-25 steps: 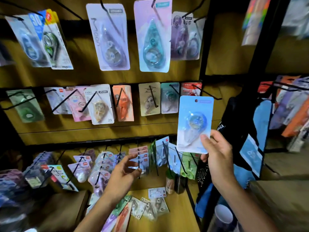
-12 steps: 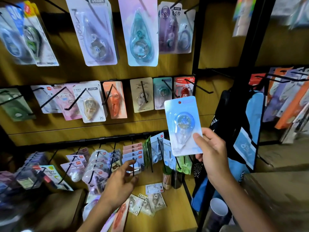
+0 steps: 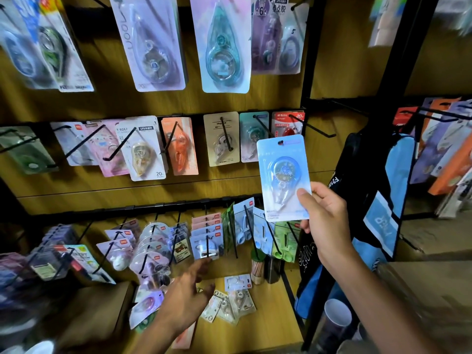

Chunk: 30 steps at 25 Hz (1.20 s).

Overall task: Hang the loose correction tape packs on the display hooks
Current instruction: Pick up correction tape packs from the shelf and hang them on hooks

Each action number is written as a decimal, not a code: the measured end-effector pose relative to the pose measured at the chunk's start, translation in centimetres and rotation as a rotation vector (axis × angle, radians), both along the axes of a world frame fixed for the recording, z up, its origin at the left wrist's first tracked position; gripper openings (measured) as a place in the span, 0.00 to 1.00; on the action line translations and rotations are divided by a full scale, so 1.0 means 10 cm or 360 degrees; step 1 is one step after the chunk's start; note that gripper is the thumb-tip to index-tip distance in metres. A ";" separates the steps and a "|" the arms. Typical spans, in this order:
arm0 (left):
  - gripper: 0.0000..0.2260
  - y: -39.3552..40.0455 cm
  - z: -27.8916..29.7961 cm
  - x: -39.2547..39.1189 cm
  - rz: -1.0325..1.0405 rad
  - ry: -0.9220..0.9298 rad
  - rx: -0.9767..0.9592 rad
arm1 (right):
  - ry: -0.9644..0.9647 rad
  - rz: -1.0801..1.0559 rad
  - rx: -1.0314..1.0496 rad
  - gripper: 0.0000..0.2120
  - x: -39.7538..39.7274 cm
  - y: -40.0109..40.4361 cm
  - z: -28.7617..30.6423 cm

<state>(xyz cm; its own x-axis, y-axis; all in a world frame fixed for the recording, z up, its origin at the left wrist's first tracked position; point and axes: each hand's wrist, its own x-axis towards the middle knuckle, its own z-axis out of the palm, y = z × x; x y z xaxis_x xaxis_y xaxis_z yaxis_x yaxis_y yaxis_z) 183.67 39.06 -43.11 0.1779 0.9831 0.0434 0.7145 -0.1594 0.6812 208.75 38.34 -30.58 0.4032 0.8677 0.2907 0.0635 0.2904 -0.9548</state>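
Observation:
My right hand (image 3: 325,218) pinches the lower right corner of a light blue correction tape pack (image 3: 282,175) and holds it upright in front of the middle row, just below a bare black hook (image 3: 313,129). My left hand (image 3: 187,297) reaches low with relaxed fingers, holding nothing, over loose packs (image 3: 229,302) lying on the wooden shelf. Its fingertips are close to the hanging packs of the bottom row (image 3: 205,238). Three rows of hooks carry hung packs on the wooden back wall.
A black upright post (image 3: 310,72) bounds the display on the right. Beyond it hang a blue and black bag (image 3: 383,200) and more packaged goods (image 3: 444,149). A small jar of sticks (image 3: 257,267) stands on the shelf. A white cup (image 3: 337,318) sits below right.
The view has tilted down a little. My right hand lowered the blue pack slightly. My left hand dropped from the bottom row of hooks toward the loose packs on the shelf.

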 end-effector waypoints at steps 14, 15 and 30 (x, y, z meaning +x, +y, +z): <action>0.24 0.25 -0.02 -0.12 0.0021 -0.0019 -0.0014 | 0.0787 0.0256 -0.0411 0.32 -0.11 1.43 0.27; 0.24 0.27 -0.01 -0.14 0.0028 -0.0029 -0.0010 | 0.0813 0.0296 -0.0392 0.33 -0.11 1.49 0.23; 0.22 0.14 0.29 -0.13 0.0046 -0.0261 0.0057 | 0.0538 0.0369 -0.0361 0.21 -0.35 0.80 0.02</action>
